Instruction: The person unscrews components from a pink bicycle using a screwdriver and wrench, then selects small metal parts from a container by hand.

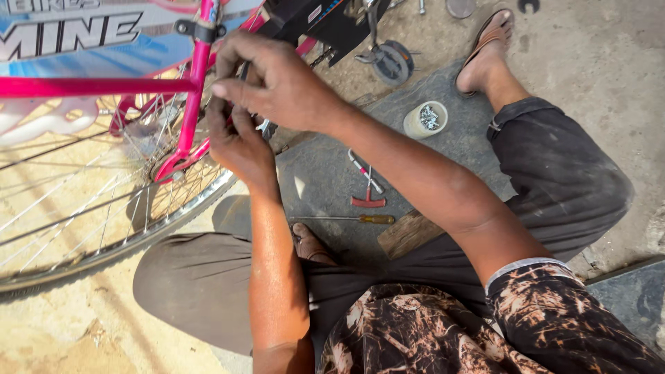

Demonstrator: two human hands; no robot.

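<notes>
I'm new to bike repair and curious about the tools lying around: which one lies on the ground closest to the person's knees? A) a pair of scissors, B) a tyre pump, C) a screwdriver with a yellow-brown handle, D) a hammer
C: a screwdriver with a yellow-brown handle lies on the grey mat just ahead of the legs, beside a wooden block and below a red T-shaped tool.

Blue-and-white lettered panel (pixel 90 34) behind pink frame (pixel 104 86), top left
</notes>
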